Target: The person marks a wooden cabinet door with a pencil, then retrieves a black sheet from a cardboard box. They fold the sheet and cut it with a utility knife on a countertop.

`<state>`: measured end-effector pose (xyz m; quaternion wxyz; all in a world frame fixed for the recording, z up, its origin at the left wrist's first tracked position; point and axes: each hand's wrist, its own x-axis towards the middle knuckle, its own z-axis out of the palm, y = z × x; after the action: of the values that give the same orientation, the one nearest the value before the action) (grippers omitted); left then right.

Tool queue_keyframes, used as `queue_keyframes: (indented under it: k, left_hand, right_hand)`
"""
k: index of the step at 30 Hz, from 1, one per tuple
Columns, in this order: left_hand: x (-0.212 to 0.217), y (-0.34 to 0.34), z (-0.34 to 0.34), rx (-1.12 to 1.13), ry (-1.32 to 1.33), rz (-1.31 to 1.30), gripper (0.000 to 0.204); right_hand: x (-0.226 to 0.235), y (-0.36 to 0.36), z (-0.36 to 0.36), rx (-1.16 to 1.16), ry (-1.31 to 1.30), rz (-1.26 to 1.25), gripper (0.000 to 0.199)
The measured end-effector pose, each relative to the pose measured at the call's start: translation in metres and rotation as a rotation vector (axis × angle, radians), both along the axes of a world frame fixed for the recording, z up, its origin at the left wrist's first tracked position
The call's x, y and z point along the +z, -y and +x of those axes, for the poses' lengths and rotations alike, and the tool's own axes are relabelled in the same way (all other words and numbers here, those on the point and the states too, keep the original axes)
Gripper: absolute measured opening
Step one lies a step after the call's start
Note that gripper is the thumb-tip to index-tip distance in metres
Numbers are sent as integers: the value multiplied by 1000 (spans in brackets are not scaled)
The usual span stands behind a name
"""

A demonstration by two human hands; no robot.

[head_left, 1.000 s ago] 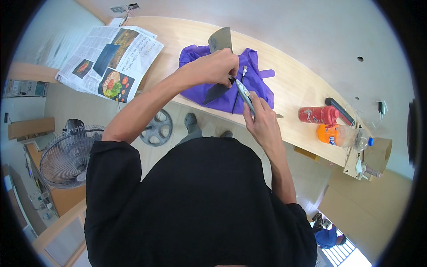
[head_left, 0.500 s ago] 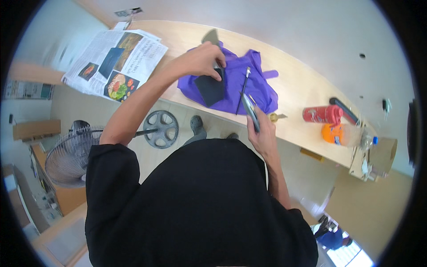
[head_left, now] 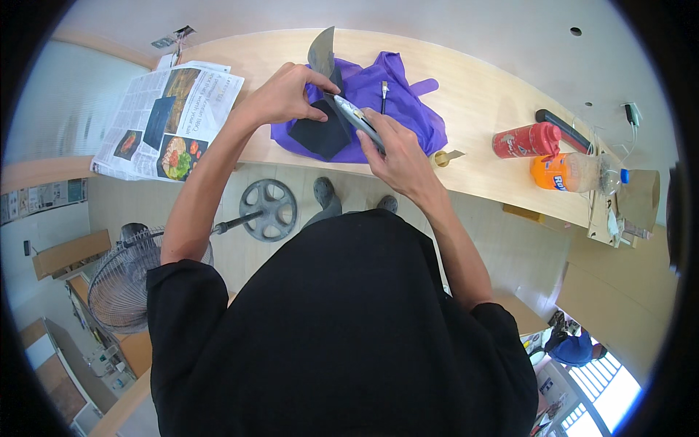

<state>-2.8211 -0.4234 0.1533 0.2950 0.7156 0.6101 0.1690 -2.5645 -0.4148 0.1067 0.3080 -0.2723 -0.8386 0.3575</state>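
My left hand (head_left: 295, 95) is closed on a dark sheet (head_left: 324, 136), thumb below and fingers above. A curved grey-olive flap (head_left: 321, 52) of what looks like the same sheet stands up beyond the fingers. In my right hand (head_left: 400, 156) is a grey utility knife (head_left: 358, 121), its front end at the sheet beside my left fingertips. Whether its blade is out is too small to tell. Beneath both hands lies a crumpled purple cloth (head_left: 408, 116). A flat paintbrush (head_left: 384, 95) rests on it, partly covered by my right hand.
Folded newspaper (head_left: 156, 120) lies at the left of the wooden table (head_left: 480, 102). To the right are a red bottle (head_left: 526, 140), an orange-labelled plastic bottle (head_left: 561, 173) and a small gold-coloured object (head_left: 441, 158). A floor fan (head_left: 124, 280) stands left of me.
My right hand has brought the utility knife up and left, to the sheet in my left hand. My left hand has shifted slightly left. The whole view has tilted a little.
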Motion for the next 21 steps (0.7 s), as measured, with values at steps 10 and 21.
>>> queue_keyframes:
  k: [10,21]
  left_hand:
    - [-2,1,7,-54,-38,114,50]
    - [-4,0,0,-23,-96,113,51]
  right_hand:
    - [2,4,1,-4,147,68,34]
    - [-25,14,10,-29,251,101,35]
